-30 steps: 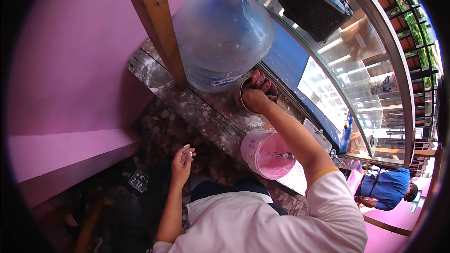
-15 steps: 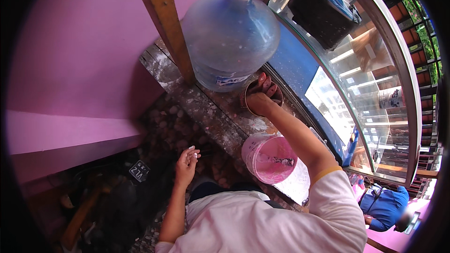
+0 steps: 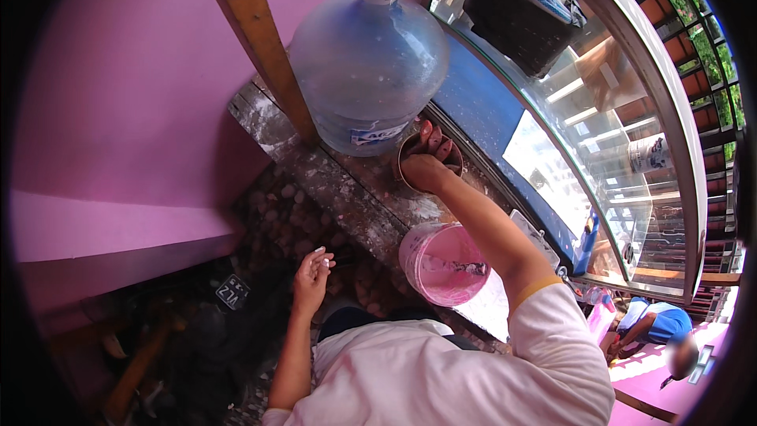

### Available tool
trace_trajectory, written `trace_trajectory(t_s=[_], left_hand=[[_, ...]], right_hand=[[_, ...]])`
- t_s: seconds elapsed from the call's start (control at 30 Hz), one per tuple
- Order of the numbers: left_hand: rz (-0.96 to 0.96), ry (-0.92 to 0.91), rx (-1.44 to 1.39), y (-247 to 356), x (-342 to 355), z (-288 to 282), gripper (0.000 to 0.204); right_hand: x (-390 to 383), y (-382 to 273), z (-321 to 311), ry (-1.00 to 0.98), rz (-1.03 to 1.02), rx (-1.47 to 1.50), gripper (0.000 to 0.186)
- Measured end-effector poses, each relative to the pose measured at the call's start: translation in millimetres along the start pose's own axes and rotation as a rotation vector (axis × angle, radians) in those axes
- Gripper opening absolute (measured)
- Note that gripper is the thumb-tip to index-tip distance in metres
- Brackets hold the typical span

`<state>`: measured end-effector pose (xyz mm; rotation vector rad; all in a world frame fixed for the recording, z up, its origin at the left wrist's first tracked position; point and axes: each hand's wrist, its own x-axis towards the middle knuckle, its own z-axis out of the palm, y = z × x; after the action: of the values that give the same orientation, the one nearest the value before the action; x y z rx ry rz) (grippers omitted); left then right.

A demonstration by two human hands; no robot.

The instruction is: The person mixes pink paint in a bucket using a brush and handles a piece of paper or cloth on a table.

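Right hand [image 3: 426,172] down in the round, brown, open-topped container [image 3: 410,146] by the worn wooden bench's [image 3: 335,189] right edge, fingers part-spread, any hold unclear! Left hand [image 3: 311,282], half-curled, looking empty, off the left edge.

Loose white fabric shirt [image 3: 449,375]: short-sleeved. Right sleeve [image 3: 556,331]: mustard-yellow hem band [image 3: 536,290]. Dark navy lower garment [image 3: 351,319]: visible beyond the shirt's far edge. Left hand [image 3: 309,278]: white-marked fingertips.

One jug [image 3: 367,71], one pink bucket [image 3: 416,262], one pot [image 3: 400,172].
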<state>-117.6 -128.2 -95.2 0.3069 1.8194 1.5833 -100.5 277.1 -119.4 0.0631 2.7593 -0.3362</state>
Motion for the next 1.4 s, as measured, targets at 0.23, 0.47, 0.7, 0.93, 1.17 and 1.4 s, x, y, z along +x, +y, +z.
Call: trace_trajectory(t_s=[0.23, 0.47, 0.7, 0.93, 1.17, 1.4], left_hand=[[-0.010, -0.023, 0.033, 6, 5, -3, 0.034], [-0.028, -0.073, 0.023, 19, 21, 13, 0.033], [0.083, -0.217, 0.130, 49, 61, 35, 0.035], [0.376, -0.340, 0.632, 145, 133, 108, 0.026], [0.972, -0.694, 1.270, 139, 228, 183, 0.010], [0.652, -1.237, 1.712, 80, 290, 226, 0.034]], right_hand=[[-2, -4, -17, -0.058, -0.179, -0.329, 0.024], [-27, 14, -22, 0.186, -0.065, 0.106, 0.020], [-44, 3, -24, 0.269, 0.065, 0.546, 0.021], [-47, -12, -22, 0.329, 0.229, -0.082, 0.026], [-69, -37, -32, 0.711, 0.607, 0.697, 0.031], [-113, -49, -48, 0.869, 0.775, 0.783, 0.031]])
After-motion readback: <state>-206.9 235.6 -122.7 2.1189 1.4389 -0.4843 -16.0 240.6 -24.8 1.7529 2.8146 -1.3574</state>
